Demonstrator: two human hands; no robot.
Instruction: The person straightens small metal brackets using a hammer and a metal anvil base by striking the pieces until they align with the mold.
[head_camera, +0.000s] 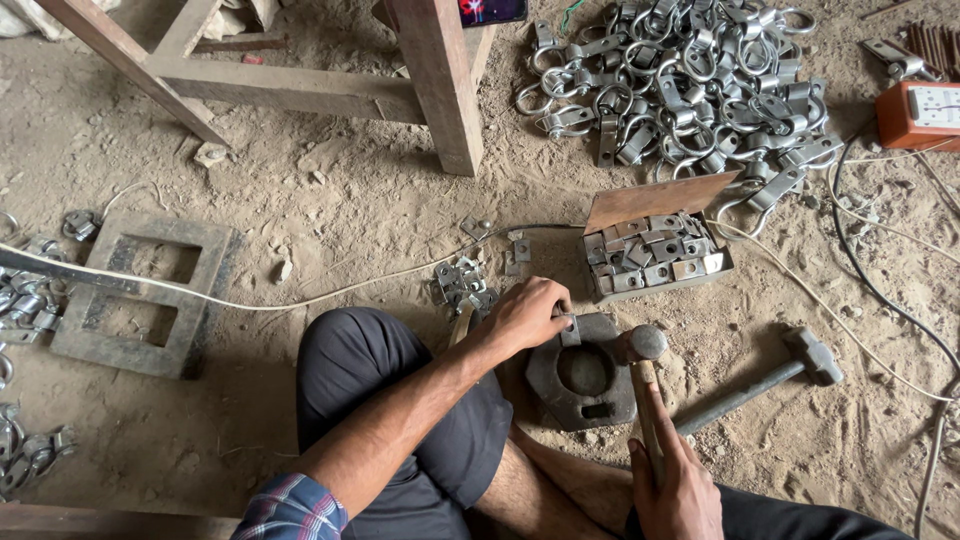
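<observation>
My left hand (525, 315) pinches a small grey metal bracket (568, 326) and holds it on the top edge of a heavy iron block (583, 372) with a round hollow, set on the dirt floor between my legs. My right hand (678, 488) grips the wooden handle of a hammer (645, 345), whose round head sits at the block's right edge, right next to the bracket. A small heap of the same brackets (462, 284) lies just beyond my left hand.
A cardboard box of small brackets (655, 262) stands beyond the block. A big pile of ring clamps (690, 80) lies at the far right, a second hammer (775, 375) to the right, an orange socket box (918, 112), wooden bench legs (440, 85), a metal frame (140, 295), white cords.
</observation>
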